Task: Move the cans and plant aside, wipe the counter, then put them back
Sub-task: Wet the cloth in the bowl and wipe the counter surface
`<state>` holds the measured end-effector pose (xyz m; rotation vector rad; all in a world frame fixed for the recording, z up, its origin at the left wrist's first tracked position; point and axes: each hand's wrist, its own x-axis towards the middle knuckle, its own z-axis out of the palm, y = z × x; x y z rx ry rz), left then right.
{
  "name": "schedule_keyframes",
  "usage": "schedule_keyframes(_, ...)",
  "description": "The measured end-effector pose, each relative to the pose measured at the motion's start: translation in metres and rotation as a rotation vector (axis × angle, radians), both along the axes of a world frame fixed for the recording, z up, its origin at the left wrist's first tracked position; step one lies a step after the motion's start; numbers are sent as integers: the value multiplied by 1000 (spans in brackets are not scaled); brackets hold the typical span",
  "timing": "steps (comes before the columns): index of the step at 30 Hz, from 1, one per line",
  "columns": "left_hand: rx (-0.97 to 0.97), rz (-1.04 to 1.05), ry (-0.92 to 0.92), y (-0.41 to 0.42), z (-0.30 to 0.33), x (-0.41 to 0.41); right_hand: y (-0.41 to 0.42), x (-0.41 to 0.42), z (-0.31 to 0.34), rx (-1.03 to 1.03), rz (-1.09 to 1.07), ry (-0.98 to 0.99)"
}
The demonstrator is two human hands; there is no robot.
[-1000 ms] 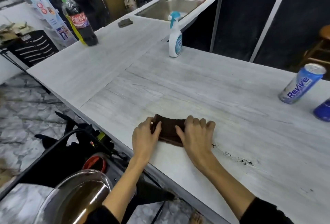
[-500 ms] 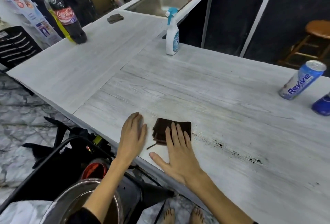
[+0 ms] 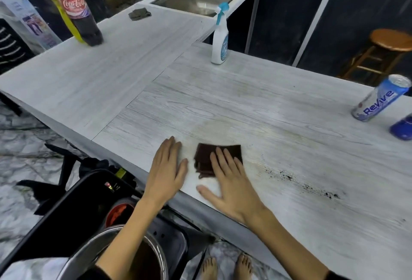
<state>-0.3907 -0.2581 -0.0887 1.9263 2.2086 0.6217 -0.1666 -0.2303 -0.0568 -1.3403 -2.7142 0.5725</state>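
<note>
Pressing flat, the right hand (image 3: 231,181) lays spread fingers on a folded dark-brown cloth (image 3: 214,157) near the front edge of the pale wood-grain counter (image 3: 267,105); grip released. Left hand (image 3: 168,168) lies palm-down just beside it, also released. Black crumbs (image 3: 296,179) trail rightward. Cylindrical Revive can (image 3: 381,99) and blue can (image 3: 403,128) stand at the right edge.

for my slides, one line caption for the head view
Right hand presses a dark cloth flat on the counter beside scattered crumbs.
</note>
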Motion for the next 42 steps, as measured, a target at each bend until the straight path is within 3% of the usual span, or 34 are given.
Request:
schedule_keyframes(5, -5, -19, 14, -4, -2, -4, -12, 48, -11, 39, -32, -20)
schedule_keyframes(11, -27, -11, 31, -3, -4, -2, 33, -9, -2, 28, -174, -36)
schedule_keyframes(18, -19, -19, 21, -2, -8, -6, -26, 28, -15, 80, 34, 7)
schedule_keyframes(21, -16, -14, 22, -2, -9, -5, -3, 51, -15, 93, -109, -52)
schedule_keyframes(25, -9, 13, 27, -2, -7, 1, 45, 8, -5, 32, -255, -8)
schedule_keyframes(29, -15, -1, 38, -2, -5, 0, 39, -23, -5, 22, -131, -2)
schedule_keyframes(33, -16, -18, 34, -3, -6, -3, -13, 17, -16, 80, 49, 32)
schedule_keyframes(37, -13, 3, 49, -4, -7, 0, 2, 61, -18, 108, -71, -24)
schedule_keyframes(42, -13, 7, 40, -3, -3, 3, 52, 4, -5, 47, -215, -35)
